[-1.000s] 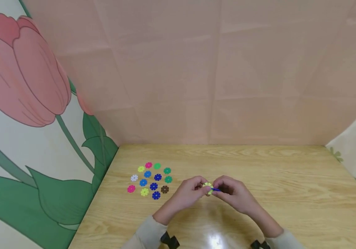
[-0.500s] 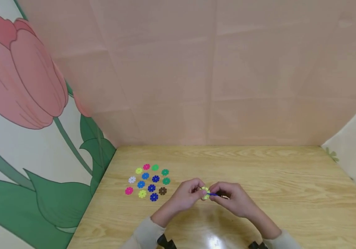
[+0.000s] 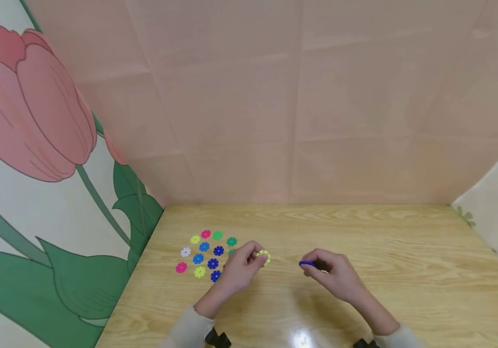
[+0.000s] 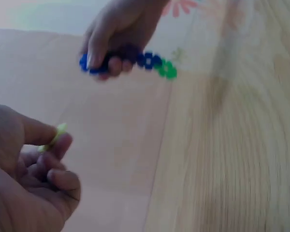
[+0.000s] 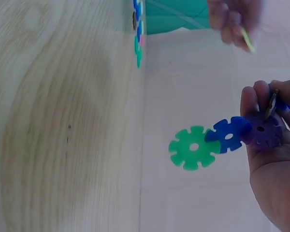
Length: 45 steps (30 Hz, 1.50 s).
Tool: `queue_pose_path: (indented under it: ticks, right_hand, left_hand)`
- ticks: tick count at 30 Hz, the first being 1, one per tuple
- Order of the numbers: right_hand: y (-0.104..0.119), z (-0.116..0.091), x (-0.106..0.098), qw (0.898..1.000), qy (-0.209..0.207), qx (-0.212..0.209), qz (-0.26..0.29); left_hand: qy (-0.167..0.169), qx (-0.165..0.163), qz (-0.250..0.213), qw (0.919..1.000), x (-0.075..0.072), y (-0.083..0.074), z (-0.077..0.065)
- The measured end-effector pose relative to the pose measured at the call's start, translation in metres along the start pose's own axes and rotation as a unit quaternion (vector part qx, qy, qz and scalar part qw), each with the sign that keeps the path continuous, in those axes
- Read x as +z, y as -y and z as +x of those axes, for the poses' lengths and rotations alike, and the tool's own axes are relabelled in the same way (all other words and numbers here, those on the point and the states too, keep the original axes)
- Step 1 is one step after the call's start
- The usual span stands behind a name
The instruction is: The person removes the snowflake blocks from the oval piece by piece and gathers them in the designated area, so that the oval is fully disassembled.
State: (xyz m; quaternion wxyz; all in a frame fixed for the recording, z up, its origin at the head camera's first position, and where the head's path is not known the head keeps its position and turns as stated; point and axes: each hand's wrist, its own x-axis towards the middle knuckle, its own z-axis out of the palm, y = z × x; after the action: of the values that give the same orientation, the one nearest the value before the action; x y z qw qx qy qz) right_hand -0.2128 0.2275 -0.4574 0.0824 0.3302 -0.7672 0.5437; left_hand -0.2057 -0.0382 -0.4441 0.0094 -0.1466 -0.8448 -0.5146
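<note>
My left hand (image 3: 239,268) pinches a yellow notched plastic disc (image 3: 265,257) between thumb and fingers. To its right, with a gap between, my right hand (image 3: 335,275) grips a chain of interlocked notched discs. A blue disc (image 3: 307,263) stands out at those fingertips in the head view. The right wrist view shows more of the chain: a purple disc (image 5: 264,137) against the fingers, then a blue disc (image 5: 227,137), then a green disc (image 5: 183,148) at the free end. A dark disc seen edge-on (image 5: 271,104) sits by the thumb. Both hands are raised over the table.
Several loose notched discs lie flat on the left of the wooden table (image 3: 405,251), among them a pink disc (image 3: 181,267), a white disc (image 3: 185,252) and a yellow disc (image 3: 199,271). My left hand partly covers this group. A pink cloth (image 3: 231,121) hangs behind the table.
The yellow disc and the blue disc were together between my hands; now they are apart. My left hand has moved left with the yellow disc, and my right hand still holds the chain.
</note>
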Motion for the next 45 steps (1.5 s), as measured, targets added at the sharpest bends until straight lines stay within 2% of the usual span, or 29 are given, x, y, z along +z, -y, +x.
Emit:
queue_pose_path:
  ticks: [7,11,14,16,20,23,29,34,40,45]
  right_hand:
    - [-0.001,-0.001,-0.012,0.998,0.027,0.036,0.045]
    - [-0.004,-0.002,-0.014,0.998,0.042,0.036,0.042]
    - [-0.006,-0.004,-0.015,0.997,0.055,0.039,0.034]
    - [-0.007,-0.005,-0.017,0.996,0.07,0.04,0.025]
    - [-0.008,-0.006,-0.019,0.994,0.105,0.025,0.008]
    - [-0.009,-0.006,-0.02,0.992,0.122,0.013,0.008]
    - [-0.013,-0.007,-0.021,0.99,0.131,0.027,0.034]
    - [-0.013,-0.006,-0.021,0.989,0.135,0.034,0.05]
    - [-0.011,-0.005,-0.02,0.988,0.144,0.038,0.049]
    - [-0.011,-0.005,-0.019,0.987,0.144,0.041,0.049]
  left_hand:
    - [-0.025,-0.028,0.059,0.9976,-0.03,0.036,-0.011]
    - [-0.028,-0.045,0.091,0.9944,-0.05,0.063,-0.023]
    - [-0.031,-0.071,0.102,0.9918,-0.065,0.083,-0.032]
    - [-0.038,-0.085,0.109,0.9897,-0.075,0.094,-0.036]
    - [-0.034,-0.097,0.154,0.9827,-0.093,0.11,-0.044]
    - [-0.031,-0.115,0.185,0.9754,-0.103,0.117,-0.049]
    - [-0.038,-0.178,0.19,0.9648,-0.115,0.122,-0.057]
    - [-0.028,-0.189,0.21,0.9589,-0.122,0.123,-0.062]
    - [-0.027,-0.206,0.242,0.9478,-0.126,0.124,-0.064]
    - [-0.024,-0.227,0.238,0.9441,-0.128,0.126,-0.065]
